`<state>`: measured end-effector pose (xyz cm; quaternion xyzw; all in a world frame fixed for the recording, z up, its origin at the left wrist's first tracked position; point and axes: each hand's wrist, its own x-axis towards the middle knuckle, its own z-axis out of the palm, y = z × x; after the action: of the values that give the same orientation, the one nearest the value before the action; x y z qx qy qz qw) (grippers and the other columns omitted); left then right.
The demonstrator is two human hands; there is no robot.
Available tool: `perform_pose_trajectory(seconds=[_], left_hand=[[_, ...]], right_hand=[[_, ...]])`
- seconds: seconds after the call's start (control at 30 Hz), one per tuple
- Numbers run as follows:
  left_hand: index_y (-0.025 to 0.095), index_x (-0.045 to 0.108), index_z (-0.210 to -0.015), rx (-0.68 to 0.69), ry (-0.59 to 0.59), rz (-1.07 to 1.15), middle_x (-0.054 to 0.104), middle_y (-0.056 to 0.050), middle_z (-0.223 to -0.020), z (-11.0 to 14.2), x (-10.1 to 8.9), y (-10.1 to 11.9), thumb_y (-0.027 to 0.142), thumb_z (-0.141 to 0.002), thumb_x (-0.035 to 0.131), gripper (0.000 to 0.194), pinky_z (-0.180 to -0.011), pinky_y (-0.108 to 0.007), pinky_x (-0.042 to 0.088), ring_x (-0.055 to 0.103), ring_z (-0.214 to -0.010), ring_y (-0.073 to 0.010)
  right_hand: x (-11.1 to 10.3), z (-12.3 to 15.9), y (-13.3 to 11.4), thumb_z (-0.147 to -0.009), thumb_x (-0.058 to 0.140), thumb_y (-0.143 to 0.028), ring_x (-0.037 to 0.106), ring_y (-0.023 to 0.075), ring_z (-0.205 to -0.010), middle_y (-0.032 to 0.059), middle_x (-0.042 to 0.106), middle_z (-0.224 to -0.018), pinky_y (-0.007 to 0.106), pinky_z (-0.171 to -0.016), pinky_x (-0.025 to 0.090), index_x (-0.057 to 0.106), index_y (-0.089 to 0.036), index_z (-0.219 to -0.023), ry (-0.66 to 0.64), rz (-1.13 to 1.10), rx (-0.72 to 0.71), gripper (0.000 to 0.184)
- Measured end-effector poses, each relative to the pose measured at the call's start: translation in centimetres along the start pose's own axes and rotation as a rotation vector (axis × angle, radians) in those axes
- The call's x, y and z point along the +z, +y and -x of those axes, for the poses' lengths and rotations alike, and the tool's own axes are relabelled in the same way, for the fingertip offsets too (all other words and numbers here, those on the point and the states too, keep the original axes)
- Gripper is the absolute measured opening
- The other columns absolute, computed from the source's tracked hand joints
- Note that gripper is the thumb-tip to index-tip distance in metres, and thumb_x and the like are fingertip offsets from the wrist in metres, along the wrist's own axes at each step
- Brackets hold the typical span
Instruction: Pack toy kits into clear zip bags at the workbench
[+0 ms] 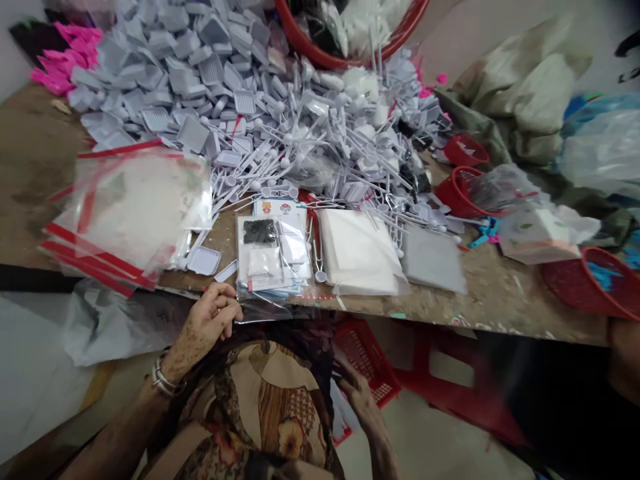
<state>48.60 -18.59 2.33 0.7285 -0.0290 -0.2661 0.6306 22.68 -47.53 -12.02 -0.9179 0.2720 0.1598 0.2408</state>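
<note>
- The left hand [207, 327], fingers curled, pinches the clear film at the mouth of a packed plastic bag [273, 257] lying at the edge of the surface [500, 307].
- The right hand [361, 400] sits lower, half curled beside a patterned garment [270, 400]; whether it grips anything, I cannot tell.
- Behind the bag spreads a heap of pale plastic spoons and trays [320, 153]; a red-edged zip bag [130, 213] lies to the left.

Heap of plastic trays and spoons [250, 113] on a table [500, 313], basket [320, 40] behind.
Zip bags [130, 213] along the front edge, before the heap; small baskets [463, 193] at right.
</note>
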Motion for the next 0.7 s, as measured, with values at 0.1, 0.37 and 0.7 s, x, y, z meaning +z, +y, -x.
perform_pose_trajectory(seconds=[0.1,0.37,0.7], left_hand=[[0.022,0.045,-0.118,0.19,0.13,-0.1,0.061,0.001,-0.088,0.5,-0.2,-1.4,0.03,-0.092,0.049,0.027,-0.048,-0.02,0.046,0.053,-0.051,-0.0074],[0.03,0.055,-0.135,0.899,0.278,-0.886,0.048,-0.009,-0.118,-0.5,0.0,-4.7,0.01,-0.093,0.052,0.046,-0.086,-0.029,0.051,0.054,-0.095,-0.0155],[0.018,0.061,-0.085,0.808,0.386,-0.651,0.047,-0.014,-0.14,-1.7,1.3,-0.5,0.02,-0.094,0.053,0.012,-0.106,-0.045,0.042,0.049,-0.129,-0.0262]], right_hand=[[-2.3,-2.0,-1.8,-0.086,0.044,-0.014,0.067,0.024,-0.108,0.0125,0.071,-0.118,0.04,-0.094,0.053,0.061,-0.021,-0.129,0.247,-0.064,-0.177,0.047],[-7.4,-6.7,-13.8,-0.094,0.053,-0.011,0.061,0.0241,-0.118,0.0121,0.048,-0.145,0.037,-0.094,0.057,0.041,-0.031,-0.148,0.761,-0.068,-0.871,0.059],[-14.5,-9.0,-19.2,-0.094,0.056,-0.033,0.044,0.0279,-0.138,0.0107,0.042,-0.153,0.044,-0.109,0.04,0.066,-0.021,-0.082,0.199,-0.536,-0.77,0.019]])
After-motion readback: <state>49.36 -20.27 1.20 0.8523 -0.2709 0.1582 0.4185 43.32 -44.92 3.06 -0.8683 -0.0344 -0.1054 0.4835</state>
